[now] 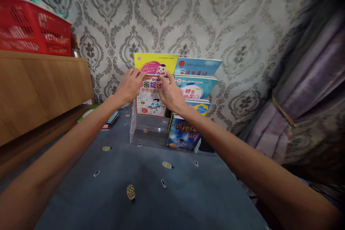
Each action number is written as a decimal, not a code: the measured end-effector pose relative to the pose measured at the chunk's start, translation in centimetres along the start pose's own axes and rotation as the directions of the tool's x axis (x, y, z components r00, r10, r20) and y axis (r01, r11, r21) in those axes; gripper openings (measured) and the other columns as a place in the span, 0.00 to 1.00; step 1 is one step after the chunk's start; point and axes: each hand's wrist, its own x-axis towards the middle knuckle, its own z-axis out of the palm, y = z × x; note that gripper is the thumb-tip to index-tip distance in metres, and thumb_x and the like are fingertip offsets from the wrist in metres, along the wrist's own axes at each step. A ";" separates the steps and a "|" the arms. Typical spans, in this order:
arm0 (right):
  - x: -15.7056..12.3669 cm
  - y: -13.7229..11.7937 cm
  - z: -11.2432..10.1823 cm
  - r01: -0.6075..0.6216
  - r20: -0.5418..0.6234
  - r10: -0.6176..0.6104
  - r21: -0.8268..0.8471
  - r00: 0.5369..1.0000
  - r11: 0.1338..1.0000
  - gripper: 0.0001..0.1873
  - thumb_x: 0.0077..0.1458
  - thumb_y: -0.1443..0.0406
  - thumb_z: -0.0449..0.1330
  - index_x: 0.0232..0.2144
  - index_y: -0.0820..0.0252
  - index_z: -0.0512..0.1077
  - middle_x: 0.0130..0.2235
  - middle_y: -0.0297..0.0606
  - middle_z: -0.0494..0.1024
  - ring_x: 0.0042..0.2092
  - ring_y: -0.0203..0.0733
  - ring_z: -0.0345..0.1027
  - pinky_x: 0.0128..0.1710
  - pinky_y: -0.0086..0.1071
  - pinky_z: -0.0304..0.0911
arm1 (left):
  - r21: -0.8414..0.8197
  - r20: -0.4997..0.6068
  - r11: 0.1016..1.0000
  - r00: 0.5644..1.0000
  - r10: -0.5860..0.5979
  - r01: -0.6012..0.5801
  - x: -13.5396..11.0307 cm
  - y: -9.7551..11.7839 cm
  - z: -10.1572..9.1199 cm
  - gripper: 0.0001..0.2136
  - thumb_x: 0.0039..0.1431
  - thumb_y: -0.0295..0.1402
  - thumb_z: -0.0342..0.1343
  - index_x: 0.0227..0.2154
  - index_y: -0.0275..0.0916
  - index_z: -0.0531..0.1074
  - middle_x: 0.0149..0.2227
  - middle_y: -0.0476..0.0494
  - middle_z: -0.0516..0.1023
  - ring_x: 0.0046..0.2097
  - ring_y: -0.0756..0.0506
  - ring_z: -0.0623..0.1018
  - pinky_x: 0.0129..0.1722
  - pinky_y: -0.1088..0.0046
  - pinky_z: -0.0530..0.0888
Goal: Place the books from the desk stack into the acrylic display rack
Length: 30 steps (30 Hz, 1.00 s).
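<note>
My left hand [130, 85] has its fingers closed at the upper left corner of a picture book [152, 102] with a brown border and a line drawing on its cover. At that book's upper right side is my right hand [173, 95], thumb and fingers pinched on the edge. The book stands upright in a clear tiered book stand [148, 140]. A yellow book [169, 61] rises behind it. On the stand's right half are a blue book [199, 66], a teal book [206, 84] and a dark blue book [183, 134], one tier before another.
Under the stand lies a dark blue patterned cloth [113, 187]. Several thin books [111, 118] lie flat at the left, beside a wooden cabinet [43, 93] bearing a red plastic basket [35, 25]. Patterned wallpaper [242, 25] is behind; a purple-grey curtain [304, 90] hangs at right.
</note>
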 end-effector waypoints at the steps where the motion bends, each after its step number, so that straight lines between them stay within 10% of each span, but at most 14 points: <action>1: -0.1 -0.1 -0.1 -0.001 -0.001 0.001 0.000 1.000 1.000 0.32 0.59 0.70 0.50 0.66 0.63 0.58 0.68 0.58 0.55 0.53 0.62 0.70 0.41 0.49 0.72 | 0.003 0.004 1.000 1.000 0.003 -0.003 -0.1 0.0 -0.2 0.17 0.63 0.22 0.46 0.53 0.33 0.68 0.49 0.35 0.71 0.52 0.37 0.68 0.53 0.56 0.70; 30: -3.4 -1.0 -0.6 0.037 0.004 -0.037 0.031 0.999 0.999 0.35 0.60 0.70 0.49 0.69 0.56 0.53 0.72 0.50 0.47 0.61 0.61 0.62 0.35 0.38 0.71 | -0.084 -0.041 0.991 0.993 -0.112 0.108 -3.6 -1.4 0.0 0.23 0.64 0.24 0.42 0.63 0.34 0.58 0.59 0.32 0.67 0.61 0.36 0.66 0.62 0.53 0.64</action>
